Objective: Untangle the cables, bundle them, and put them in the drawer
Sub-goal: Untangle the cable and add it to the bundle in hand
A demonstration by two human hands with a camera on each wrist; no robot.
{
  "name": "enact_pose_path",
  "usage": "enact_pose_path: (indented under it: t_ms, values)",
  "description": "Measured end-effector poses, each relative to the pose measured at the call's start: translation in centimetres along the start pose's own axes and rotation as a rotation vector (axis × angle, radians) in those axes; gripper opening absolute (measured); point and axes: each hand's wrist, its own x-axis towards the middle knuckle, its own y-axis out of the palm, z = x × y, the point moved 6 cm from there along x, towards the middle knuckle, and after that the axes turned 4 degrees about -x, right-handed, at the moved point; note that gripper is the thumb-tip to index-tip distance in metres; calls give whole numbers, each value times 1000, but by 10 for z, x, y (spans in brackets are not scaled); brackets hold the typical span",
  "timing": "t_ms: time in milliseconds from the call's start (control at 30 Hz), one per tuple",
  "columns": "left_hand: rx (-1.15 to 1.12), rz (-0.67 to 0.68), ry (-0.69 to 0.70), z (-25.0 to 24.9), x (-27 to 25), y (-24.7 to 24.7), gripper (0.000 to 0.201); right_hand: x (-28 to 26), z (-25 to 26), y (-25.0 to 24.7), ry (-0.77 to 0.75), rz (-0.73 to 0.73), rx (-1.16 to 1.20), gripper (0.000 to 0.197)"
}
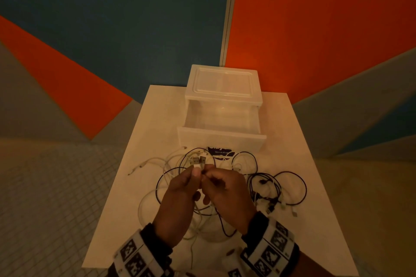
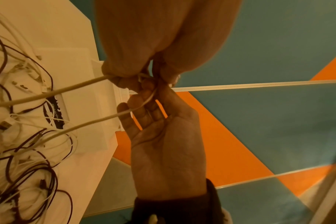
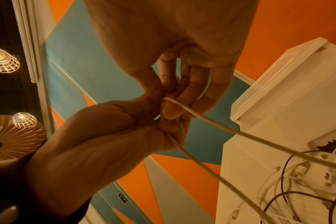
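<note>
We pinch the two plug ends of one white cable side by side, left hand and right hand touching above the table. Its strands trail down into the tangled cables, just in front of the open drawer.

White table — bearing drawer unit and tangled cables.

Blue-and-orange walls, tiled floor, white table, warm lamps.
</note>
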Motion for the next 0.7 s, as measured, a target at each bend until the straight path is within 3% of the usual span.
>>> enact_pose_path:
  t_ms: [100,200,300,433,600,700]
  values:
    - [-20,-13,14,-2,3,-1,37,2,2,3,-29,15,-13,23]
    - [-65,-64,-14,0,9,-10,40,3,-6,12,-49,143,-54,25]
    - [-54,-79,-1,-3,15,-16,38,-1,-33,19,-9,274,-116,27]
    - [-180,-86,15,-16,20,-21,28,0,-90,11,105,335,-166,30]
    - [-310,12,48,-37,23,-33,25,10,-162,-22,202,186,-441,31]
    - [-77,127,39,-35,24,-30,33,30,-130,-43,106,-70,-436,27]
